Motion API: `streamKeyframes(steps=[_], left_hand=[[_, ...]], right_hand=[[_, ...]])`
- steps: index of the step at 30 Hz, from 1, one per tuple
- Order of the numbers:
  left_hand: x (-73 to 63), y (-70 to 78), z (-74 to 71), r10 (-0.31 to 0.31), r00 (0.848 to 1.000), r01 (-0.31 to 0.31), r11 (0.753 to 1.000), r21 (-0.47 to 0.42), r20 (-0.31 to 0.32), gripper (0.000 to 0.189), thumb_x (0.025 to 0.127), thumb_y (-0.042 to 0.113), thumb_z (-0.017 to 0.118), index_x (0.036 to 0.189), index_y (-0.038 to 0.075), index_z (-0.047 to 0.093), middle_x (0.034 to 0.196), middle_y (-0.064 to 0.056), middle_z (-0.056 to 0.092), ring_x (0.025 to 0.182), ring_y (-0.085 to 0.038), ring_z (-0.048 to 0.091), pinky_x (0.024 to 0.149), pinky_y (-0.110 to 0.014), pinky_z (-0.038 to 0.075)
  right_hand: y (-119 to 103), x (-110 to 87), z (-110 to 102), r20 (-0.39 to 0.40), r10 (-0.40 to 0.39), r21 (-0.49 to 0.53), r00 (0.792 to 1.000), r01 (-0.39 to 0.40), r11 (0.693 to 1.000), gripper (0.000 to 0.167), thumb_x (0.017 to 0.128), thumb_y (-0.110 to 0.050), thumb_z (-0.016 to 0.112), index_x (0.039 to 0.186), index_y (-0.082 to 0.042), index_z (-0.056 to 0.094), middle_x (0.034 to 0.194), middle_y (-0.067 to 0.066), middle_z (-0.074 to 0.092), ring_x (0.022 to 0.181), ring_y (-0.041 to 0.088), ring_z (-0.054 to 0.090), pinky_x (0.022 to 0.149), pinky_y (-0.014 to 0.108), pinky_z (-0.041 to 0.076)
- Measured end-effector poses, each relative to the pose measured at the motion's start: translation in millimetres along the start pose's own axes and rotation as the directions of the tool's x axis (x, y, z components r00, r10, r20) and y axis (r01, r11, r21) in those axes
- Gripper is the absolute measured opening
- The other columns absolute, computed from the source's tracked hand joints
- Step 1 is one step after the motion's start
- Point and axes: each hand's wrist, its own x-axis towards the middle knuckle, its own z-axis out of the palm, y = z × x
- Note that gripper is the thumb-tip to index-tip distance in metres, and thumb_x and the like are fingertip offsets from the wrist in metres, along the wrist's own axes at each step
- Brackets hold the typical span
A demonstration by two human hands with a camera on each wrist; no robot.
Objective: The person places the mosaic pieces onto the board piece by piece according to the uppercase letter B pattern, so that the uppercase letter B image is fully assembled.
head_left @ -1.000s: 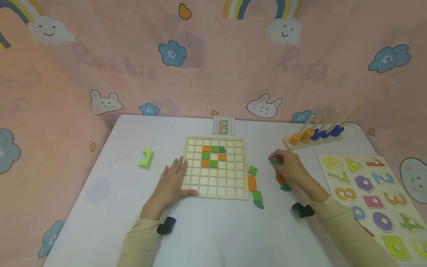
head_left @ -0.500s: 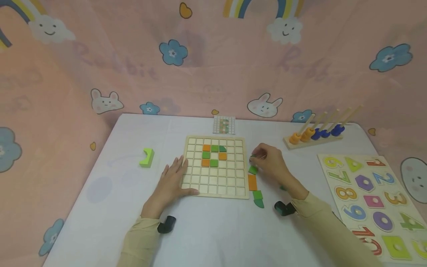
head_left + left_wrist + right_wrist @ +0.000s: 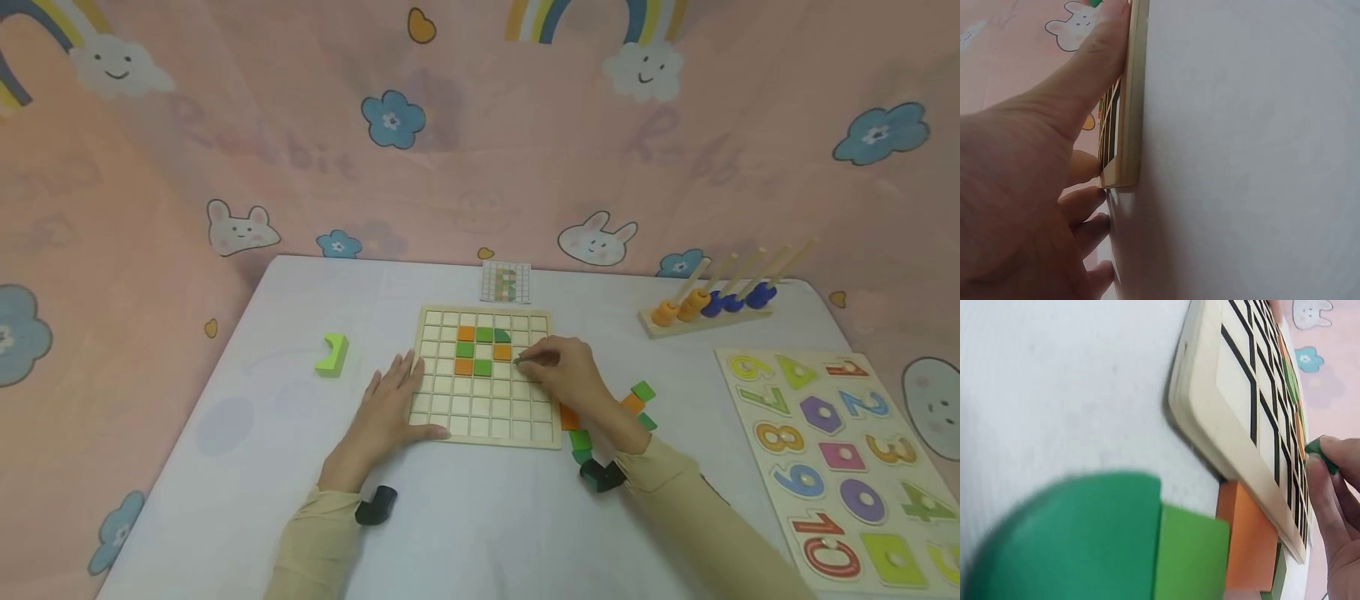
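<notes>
A wooden grid board lies mid-table, with several orange and green square tiles and a dark green quarter-round tile in its cells. My left hand rests at its left front corner, fingers spread and straight, the thumb along the front edge. Over the board's right half, my right hand pinches a small dark green tile between thumb and fingertips, close to an orange tile. The exact shape of the pinched tile is mostly hidden by the fingers.
Loose tiles, among them a green quarter-round and an orange one, lie along the board's right side. More tiles lie beyond the right wrist. A pattern card, bead stacker, number puzzle and light green block surround the board.
My right hand has moved left from the loose tiles at the right to over the board, carrying the dark green tile. The left hand stays in place.
</notes>
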Motion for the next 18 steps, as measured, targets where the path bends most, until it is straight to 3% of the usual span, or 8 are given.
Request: streamKeyframes(steps=[3,7,10,18], left_hand=[[0.4,0.3,-0.1,0.000,1.000,0.000,1.000,0.001,0.000,0.122,0.075,0.049,0.093,0.167,0.003,0.027,0.179,-0.013,0.014,0.167,-0.034,0.009,0.136,-0.058,0.007],[-0.2,0.3,-0.7,0.007,1.000,-0.007,1.000,0.004,0.002,0.122,0.076,0.049,0.093,0.167,0.003,0.027,0.178,-0.014,0.015,0.167,-0.035,0.009,0.136,-0.058,0.007],[-0.6,0.5,-1.2,0.010,1.000,-0.010,1.000,0.000,0.003,0.121,0.076,0.049,0.093,0.167,0.003,0.027,0.178,-0.014,0.014,0.167,-0.035,0.009,0.136,-0.058,0.006],[-1.4,0.9,-1.7,0.009,1.000,-0.009,1.000,-0.010,0.006,0.121,0.077,0.049,0.092,0.167,0.003,0.026,0.179,-0.014,0.014,0.167,-0.035,0.009,0.136,-0.058,0.006]], right_hand=[[-2,-0.2,5,0.008,0.003,0.044,1.000,-0.004,0.999,0.014,0.095,-0.008,0.078,0.107,-0.003,0.076,0.099,0.012,0.077,0.090,0.023,0.070,0.081,0.028,0.058],[-4,-0.1,12,0.015,-0.070,0.049,0.997,0.069,0.996,0.019,0.096,-0.005,0.077,0.114,-0.003,0.076,0.099,0.010,0.075,0.092,0.021,0.068,0.083,0.028,0.058],[-5,1.0,17,-0.005,-0.106,0.041,0.994,0.106,0.994,0.015,0.094,-0.005,0.079,0.109,-0.003,0.077,0.096,0.009,0.077,0.089,0.021,0.070,0.080,0.028,0.058],[-11,4.7,26,-0.028,0.013,-0.005,1.000,-0.013,1.000,0.011,0.091,-0.011,0.084,0.096,-0.005,0.076,0.091,0.008,0.078,0.081,0.018,0.064,0.076,0.028,0.050]])
